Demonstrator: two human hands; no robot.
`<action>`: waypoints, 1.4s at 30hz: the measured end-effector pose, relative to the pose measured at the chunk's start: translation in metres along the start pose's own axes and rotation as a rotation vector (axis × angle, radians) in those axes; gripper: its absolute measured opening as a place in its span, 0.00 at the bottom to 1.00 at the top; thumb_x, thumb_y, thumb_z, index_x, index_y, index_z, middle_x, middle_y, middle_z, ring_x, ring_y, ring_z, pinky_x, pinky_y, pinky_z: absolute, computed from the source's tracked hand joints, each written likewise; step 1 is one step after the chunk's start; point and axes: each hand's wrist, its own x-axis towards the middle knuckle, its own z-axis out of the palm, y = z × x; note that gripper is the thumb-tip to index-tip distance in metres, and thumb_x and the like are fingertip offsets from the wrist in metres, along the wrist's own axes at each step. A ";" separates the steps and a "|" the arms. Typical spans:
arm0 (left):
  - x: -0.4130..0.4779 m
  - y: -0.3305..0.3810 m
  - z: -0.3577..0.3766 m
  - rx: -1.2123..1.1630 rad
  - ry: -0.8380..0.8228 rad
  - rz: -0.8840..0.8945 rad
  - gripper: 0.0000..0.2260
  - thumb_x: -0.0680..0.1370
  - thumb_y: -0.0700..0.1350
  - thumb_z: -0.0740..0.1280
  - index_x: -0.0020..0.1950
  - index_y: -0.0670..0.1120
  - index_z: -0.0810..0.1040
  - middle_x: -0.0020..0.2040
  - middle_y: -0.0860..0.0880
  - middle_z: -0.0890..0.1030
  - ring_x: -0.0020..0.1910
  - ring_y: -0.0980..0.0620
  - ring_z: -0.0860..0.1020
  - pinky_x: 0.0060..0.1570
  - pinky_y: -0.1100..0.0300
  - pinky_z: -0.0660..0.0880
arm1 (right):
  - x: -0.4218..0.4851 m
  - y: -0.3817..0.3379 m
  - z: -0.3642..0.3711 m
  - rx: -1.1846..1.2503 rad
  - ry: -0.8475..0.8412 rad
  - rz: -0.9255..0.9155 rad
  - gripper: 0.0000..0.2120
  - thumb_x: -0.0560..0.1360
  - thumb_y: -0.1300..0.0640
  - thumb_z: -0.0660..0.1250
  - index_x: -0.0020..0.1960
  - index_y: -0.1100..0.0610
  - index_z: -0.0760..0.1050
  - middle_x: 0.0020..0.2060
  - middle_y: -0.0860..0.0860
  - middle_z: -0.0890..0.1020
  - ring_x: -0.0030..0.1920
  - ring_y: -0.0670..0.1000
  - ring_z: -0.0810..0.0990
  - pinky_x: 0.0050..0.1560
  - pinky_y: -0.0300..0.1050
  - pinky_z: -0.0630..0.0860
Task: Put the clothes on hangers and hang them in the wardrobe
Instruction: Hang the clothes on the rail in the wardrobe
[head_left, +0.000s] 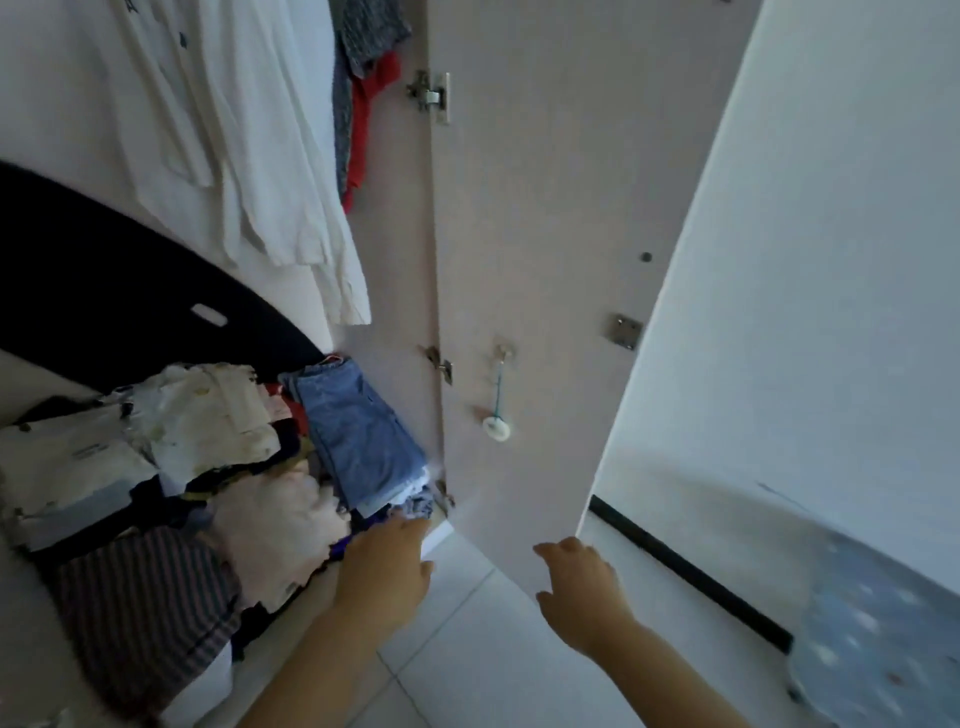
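Top L: white garments (234, 156) hang inside wardrobe (400, 260); grey & red pieces (363, 78) just beside them, hinge side.
Lower L: clothes pile (182, 457) on wardrobe floor, folded jeans (358, 441) at its R edge.
L hand (387, 566): at pile's front edge, below jeans; fingertips hidden vs. cloth, so grip can't be told.
R hand (582, 592): fingers relaxed, holds nothing, at lower edge of open door (545, 234).
Door face: white disc (497, 426) on blue cord.
Far R: white wall (831, 260), black skirting strip (685, 571).
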 end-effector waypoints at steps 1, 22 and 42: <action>-0.007 0.012 0.005 0.015 -0.018 0.052 0.20 0.78 0.51 0.60 0.70 0.52 0.65 0.65 0.50 0.72 0.62 0.50 0.72 0.58 0.57 0.68 | -0.020 0.011 0.006 0.014 -0.002 0.064 0.24 0.77 0.53 0.61 0.72 0.50 0.61 0.65 0.51 0.69 0.63 0.54 0.70 0.63 0.47 0.67; -0.429 0.316 0.117 0.226 -0.435 1.448 0.23 0.79 0.53 0.58 0.73 0.52 0.59 0.70 0.50 0.67 0.67 0.48 0.68 0.62 0.56 0.66 | -0.669 0.031 0.197 0.479 0.233 1.517 0.23 0.76 0.55 0.60 0.70 0.52 0.63 0.64 0.53 0.69 0.64 0.56 0.68 0.60 0.47 0.68; -1.016 0.431 0.186 0.344 -0.568 2.249 0.23 0.78 0.53 0.61 0.71 0.53 0.62 0.65 0.52 0.71 0.63 0.50 0.71 0.59 0.56 0.68 | -1.174 -0.104 0.360 0.740 0.552 2.247 0.21 0.75 0.54 0.62 0.67 0.50 0.66 0.61 0.51 0.71 0.61 0.54 0.71 0.58 0.48 0.71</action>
